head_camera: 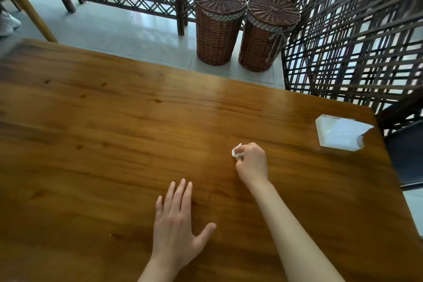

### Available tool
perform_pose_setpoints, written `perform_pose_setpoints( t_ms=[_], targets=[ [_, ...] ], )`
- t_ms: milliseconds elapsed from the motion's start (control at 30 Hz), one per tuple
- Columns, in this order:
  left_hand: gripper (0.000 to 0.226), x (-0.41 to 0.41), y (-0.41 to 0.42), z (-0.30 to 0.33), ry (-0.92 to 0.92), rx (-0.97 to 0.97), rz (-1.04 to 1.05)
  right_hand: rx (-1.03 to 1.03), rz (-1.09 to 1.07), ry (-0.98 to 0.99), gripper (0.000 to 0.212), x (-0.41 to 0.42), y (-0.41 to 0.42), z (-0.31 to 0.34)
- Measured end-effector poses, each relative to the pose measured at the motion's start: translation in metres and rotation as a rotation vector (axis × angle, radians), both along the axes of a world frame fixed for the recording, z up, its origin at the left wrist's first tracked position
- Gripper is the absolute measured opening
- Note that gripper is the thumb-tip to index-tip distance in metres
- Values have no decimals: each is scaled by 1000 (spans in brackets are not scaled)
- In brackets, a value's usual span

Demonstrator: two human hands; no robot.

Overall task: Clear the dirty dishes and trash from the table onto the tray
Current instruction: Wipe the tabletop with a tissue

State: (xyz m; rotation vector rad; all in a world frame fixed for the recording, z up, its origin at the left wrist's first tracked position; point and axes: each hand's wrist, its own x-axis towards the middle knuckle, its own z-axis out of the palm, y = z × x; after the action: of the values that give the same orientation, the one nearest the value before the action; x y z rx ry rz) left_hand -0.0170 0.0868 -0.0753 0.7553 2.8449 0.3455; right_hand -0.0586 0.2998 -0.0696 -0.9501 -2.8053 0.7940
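right hand: fingers curled, pinching crumpled tissue at fingertips, toward table's right edge | left hand: flat, fingers straight, palm down near near edge

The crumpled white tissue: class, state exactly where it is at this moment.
In the head view, the crumpled white tissue is pinched in the right hand, right of centre over the wooden table, left of the clear plastic holder.
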Motion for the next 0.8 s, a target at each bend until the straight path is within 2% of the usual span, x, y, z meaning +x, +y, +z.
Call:
perform_pose_setpoints(
  t_ms=[167, 333, 500, 700, 800],
  targets=[
    [93, 15, -4, 3, 50, 43, 72, 33, 146, 5, 25, 30, -24, 1],
    [98, 21, -12, -1, 47, -9, 123, 52, 295, 47, 27, 59, -62, 1],
    [103, 19, -19, -13, 7, -100, 128, 33, 341, 76, 28, 71, -78, 4],
    [97, 19, -18, -16, 88, -35, 129, -19, 401, 39, 28, 91, -90, 3],
    [99, 19, -20, -18, 54, -53, 129, -41, 401, 31, 26, 99, -91, 3]
  ],
)
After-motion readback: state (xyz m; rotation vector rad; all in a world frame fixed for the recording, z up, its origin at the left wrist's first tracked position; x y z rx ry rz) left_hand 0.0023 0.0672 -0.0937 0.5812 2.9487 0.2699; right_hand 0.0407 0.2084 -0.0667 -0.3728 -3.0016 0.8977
